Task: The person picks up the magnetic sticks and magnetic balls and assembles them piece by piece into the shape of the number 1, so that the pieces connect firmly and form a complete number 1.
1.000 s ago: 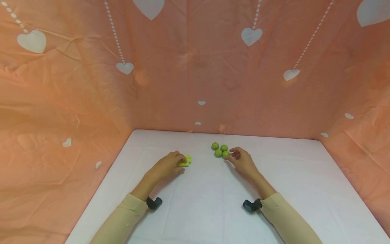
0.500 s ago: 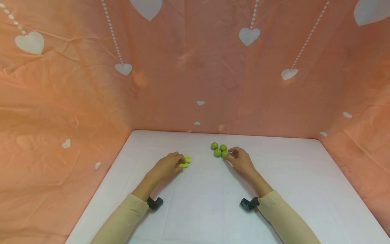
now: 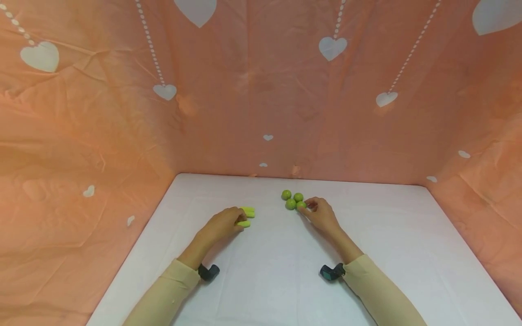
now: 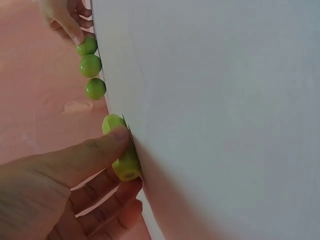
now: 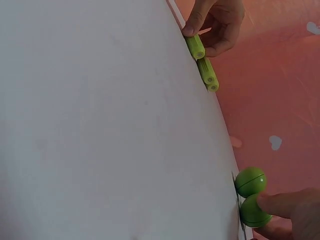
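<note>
My left hand (image 3: 223, 223) pinches a yellow-green ribbed cylinder (image 4: 128, 164) between thumb and fingers. Two similar cylinders (image 3: 248, 212) lie just behind it, side by side; the right wrist view shows the held one (image 5: 196, 47) apart from the pair's far ends. My right hand (image 3: 323, 216) has thumb and fingers round the nearest-right green ball (image 3: 301, 205), which the right wrist view shows under the thumb (image 5: 256, 211). Three more green balls (image 3: 291, 204) sit close beside it on the white table. Whether the gripped ball is raised, I cannot tell.
The white table (image 3: 261, 271) has an orange cloth (image 3: 261, 99) with white hearts behind it and at both sides. Dark wrist cameras (image 3: 209, 273) sit on both wrists, low over the table.
My left hand has drawn one cylinder slightly toward the near side, opening a gap from the other two. The right hand stays at the same ball.
</note>
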`<state>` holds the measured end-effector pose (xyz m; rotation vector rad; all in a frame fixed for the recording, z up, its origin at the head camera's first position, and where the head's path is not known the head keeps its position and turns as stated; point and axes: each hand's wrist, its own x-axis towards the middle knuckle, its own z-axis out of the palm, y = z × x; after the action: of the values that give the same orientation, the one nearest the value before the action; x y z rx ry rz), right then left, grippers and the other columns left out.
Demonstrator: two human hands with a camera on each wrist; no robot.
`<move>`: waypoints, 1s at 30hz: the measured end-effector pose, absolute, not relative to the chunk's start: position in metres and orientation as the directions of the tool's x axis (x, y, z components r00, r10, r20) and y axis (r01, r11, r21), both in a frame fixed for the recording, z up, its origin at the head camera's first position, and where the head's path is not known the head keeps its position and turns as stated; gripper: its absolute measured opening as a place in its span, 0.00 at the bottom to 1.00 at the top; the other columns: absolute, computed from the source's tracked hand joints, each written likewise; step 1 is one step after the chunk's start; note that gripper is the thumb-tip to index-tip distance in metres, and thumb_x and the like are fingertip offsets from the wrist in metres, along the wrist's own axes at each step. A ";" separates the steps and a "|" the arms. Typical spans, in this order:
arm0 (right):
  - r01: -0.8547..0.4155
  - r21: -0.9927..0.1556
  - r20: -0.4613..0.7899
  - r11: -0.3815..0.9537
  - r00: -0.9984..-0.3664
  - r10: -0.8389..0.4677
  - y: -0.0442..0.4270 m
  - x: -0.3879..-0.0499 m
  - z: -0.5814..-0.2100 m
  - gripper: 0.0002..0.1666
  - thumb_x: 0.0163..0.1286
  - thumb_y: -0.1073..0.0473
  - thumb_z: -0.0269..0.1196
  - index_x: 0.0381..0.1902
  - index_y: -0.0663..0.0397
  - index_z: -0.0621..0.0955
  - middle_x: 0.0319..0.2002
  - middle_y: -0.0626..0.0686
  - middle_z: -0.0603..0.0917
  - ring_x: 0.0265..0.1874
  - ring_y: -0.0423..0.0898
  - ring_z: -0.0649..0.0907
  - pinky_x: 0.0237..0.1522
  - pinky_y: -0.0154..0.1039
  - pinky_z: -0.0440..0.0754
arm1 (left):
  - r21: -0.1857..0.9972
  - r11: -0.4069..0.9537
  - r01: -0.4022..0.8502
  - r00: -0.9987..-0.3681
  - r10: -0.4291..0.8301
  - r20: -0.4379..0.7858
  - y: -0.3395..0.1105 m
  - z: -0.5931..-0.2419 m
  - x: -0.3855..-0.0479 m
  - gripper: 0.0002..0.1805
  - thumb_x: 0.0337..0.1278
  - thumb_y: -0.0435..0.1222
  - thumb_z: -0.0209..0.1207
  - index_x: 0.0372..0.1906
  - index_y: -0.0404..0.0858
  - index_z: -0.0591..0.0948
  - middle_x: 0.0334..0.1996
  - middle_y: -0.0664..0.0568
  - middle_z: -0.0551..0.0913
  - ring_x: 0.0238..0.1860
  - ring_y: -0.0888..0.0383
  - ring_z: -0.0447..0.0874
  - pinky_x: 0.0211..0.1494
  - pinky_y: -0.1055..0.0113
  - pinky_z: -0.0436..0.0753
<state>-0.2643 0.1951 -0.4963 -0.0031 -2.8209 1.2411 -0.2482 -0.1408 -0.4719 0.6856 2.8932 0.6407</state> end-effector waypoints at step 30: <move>-0.078 -0.842 0.084 0.534 -0.996 -0.013 0.211 -0.235 -0.482 0.19 0.75 0.62 0.69 0.58 0.62 0.77 0.54 0.65 0.87 0.49 0.56 0.89 0.40 0.38 0.84 | 0.525 0.764 0.375 -0.888 0.458 -0.034 -0.129 -0.466 -0.241 0.12 0.68 0.35 0.72 0.53 0.41 0.87 0.40 0.54 0.85 0.43 0.57 0.82 0.52 0.54 0.84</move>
<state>-0.2349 0.2111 -0.4819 0.0794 -2.6916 1.4831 -0.2407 -0.1286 -0.4662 0.6656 2.7990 0.7812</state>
